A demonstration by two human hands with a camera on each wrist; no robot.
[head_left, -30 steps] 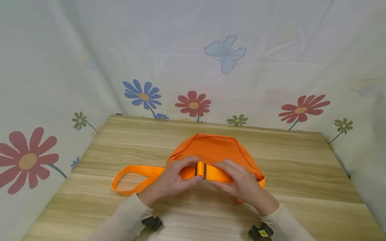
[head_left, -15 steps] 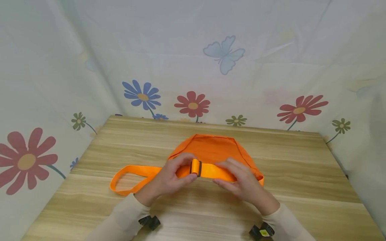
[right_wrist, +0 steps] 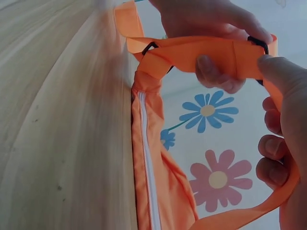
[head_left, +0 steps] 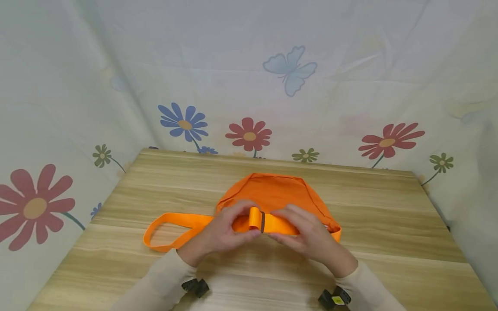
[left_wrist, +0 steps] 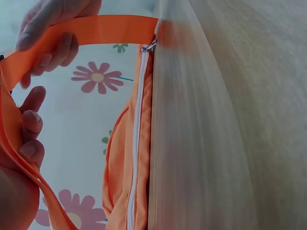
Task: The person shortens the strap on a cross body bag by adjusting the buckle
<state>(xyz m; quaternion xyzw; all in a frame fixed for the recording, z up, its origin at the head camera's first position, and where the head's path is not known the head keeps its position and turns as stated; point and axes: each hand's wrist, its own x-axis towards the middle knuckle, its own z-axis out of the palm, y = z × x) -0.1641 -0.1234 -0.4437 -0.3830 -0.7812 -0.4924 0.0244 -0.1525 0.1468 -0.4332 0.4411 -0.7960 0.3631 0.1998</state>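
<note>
An orange waist bag lies on the table, its strap lifted in front of it between both hands. My left hand holds the strap beside a black slider buckle, where the webbing bulges up in a small loop. My right hand pinches the strap to the right of the buckle, and its thumb shows close to the slider in the right wrist view. A second black ring joins strap and bag end there. The white zipper appears shut along the bag's edge.
A loose loop of strap lies on the wooden table to the left. Behind the table hangs a white cloth printed with flowers and a butterfly. Wrist cameras sit on both sleeves.
Buckle and hands shift slightly left, then back right. The slider now stands more edge-on, and the webbing loop beside it looks wider. The bag stays in place.
</note>
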